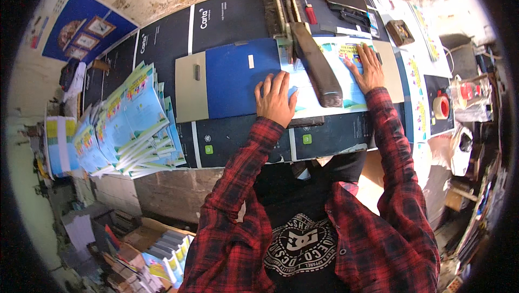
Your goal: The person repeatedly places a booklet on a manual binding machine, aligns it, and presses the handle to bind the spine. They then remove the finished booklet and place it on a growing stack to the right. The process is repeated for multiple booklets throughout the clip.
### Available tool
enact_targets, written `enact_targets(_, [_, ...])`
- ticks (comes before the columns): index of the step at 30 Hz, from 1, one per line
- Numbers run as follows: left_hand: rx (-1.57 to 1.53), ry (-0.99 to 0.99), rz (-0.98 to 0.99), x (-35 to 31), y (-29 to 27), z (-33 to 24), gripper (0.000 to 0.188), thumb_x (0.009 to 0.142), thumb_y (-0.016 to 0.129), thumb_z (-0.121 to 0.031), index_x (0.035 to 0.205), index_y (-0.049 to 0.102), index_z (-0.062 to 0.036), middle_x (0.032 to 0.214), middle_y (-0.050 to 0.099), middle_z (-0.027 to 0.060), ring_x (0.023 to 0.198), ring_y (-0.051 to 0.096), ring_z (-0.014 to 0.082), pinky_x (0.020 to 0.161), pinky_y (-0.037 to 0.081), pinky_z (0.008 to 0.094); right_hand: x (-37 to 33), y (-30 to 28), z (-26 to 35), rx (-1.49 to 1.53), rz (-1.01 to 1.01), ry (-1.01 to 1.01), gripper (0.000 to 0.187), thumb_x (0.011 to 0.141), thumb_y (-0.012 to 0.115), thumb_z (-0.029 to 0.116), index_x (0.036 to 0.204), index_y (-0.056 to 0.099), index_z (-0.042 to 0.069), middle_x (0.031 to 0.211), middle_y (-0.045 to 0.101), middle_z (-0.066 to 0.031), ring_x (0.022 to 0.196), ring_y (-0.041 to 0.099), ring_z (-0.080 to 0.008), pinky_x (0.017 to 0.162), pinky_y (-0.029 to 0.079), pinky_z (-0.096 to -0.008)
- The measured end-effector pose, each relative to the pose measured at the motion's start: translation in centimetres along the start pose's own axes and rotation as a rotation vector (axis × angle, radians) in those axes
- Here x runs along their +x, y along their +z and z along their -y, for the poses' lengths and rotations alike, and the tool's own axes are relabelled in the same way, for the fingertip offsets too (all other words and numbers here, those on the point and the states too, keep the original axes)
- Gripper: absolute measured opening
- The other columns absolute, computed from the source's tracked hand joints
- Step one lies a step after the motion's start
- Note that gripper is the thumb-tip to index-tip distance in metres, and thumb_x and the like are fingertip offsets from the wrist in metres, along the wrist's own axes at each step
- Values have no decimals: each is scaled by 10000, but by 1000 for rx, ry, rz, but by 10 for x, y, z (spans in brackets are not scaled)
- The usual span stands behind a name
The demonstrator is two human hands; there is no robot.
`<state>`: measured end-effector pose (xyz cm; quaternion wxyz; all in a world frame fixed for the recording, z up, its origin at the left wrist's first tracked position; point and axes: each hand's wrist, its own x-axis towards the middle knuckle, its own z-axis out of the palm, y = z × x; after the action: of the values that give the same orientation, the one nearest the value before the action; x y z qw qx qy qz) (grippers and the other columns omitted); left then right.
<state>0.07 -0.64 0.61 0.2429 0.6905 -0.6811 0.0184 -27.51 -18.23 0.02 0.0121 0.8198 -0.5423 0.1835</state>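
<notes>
Sheets in place at the stapler, work on this piece not visibly finished. Printed light-blue sheets flat over the right part of an opened-out blue-and-grey board, under the brown-wrapped handle of a long-arm stapler; layer count not readable. Left hand palm down, fingers loosely spread, tips at the left edge of the sheets, nothing gripped. Right hand flat on the right end of the sheets, thumb well away from fingers, apparently steadying, nothing gripped. Neither on the stapler handle. Done so far: placement, probably alignment too. Staple in this piece: can't confirm, area near the stapler head partly hidden. Large fanned pile of matching prints at left on the worktop, banded bundle farther left, more printed sheets along the right side. Finished versus waiting among those: can't tell. Judging by volume, possibly plenty left.
</notes>
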Motion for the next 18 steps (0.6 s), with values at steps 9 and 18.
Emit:
enact_targets(9, [-43,-34,-44,-2,5,3,514,913,573,-371,1306,533,-43,1344,504,67,1248,444,310,1034,323,516,56,-118,105,281,111,26,460,1006,484,374,1376,513,103,1373,534,-209,1184,571,-413,970,486,-428])
enact_targets(18, [90,-25,-29,-3,10,2,547,911,557,-414,1317,531,-47,1327,498,65,1239,446,295,1031,324,528,43,-203,262,126,28,-549,731,963,461,570,1290,527,-81,1124,644,-264,1021,642,-390,919,488,-453])
